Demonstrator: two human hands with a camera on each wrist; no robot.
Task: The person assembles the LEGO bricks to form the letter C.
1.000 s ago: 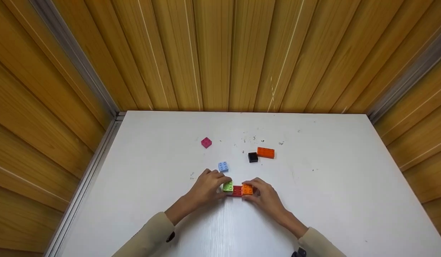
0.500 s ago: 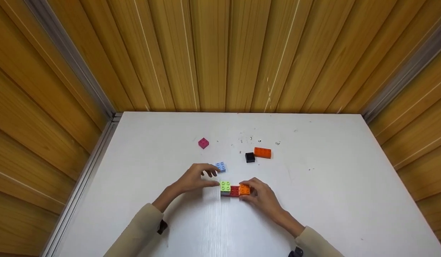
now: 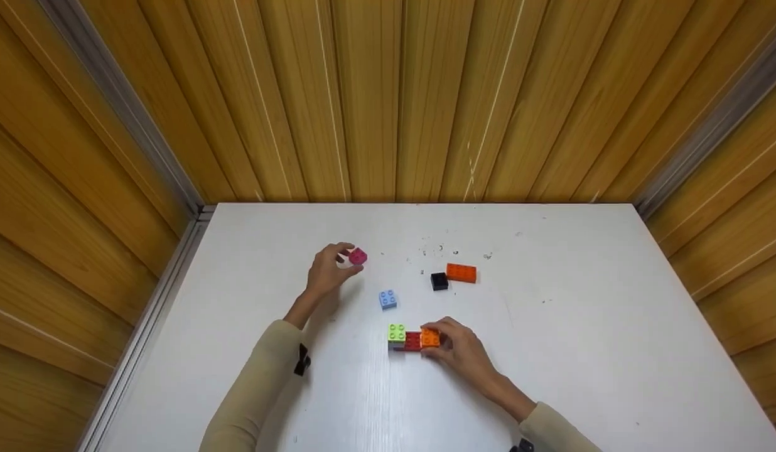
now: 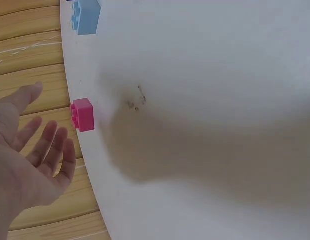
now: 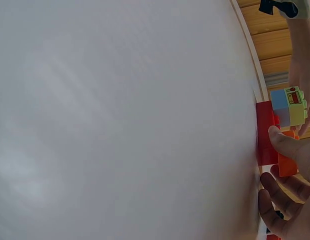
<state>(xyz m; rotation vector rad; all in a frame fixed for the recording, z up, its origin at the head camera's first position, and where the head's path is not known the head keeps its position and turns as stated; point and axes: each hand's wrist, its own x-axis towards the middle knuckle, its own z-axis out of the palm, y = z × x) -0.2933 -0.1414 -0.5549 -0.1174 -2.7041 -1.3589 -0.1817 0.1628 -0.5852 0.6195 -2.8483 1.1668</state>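
Note:
My left hand [image 3: 330, 270] reaches to the pink brick [image 3: 358, 256] at the back of the table. Its fingers and thumb are spread on either side; in the left wrist view a gap shows between the hand and the brick [image 4: 84, 115]. The right hand [image 3: 466, 348] pinches an orange brick [image 3: 431, 338] at the right end of a long red brick [image 3: 413, 341]. On the red brick's left end, a lime green brick [image 3: 397, 333] with a printed side sits above a blue-grey one [image 5: 280, 105].
A light blue brick [image 3: 388, 299] lies between the two hands on the white table [image 3: 570, 351]. Farther right, a black brick [image 3: 439, 281] and a long red-orange brick [image 3: 461, 272] lie side by side. Wood-look panels [image 3: 363, 100] rise behind the table.
My left hand has let go of the lime green brick and moved away and leftward, past the light blue brick to the pink one. The right hand keeps its hold on the orange brick.

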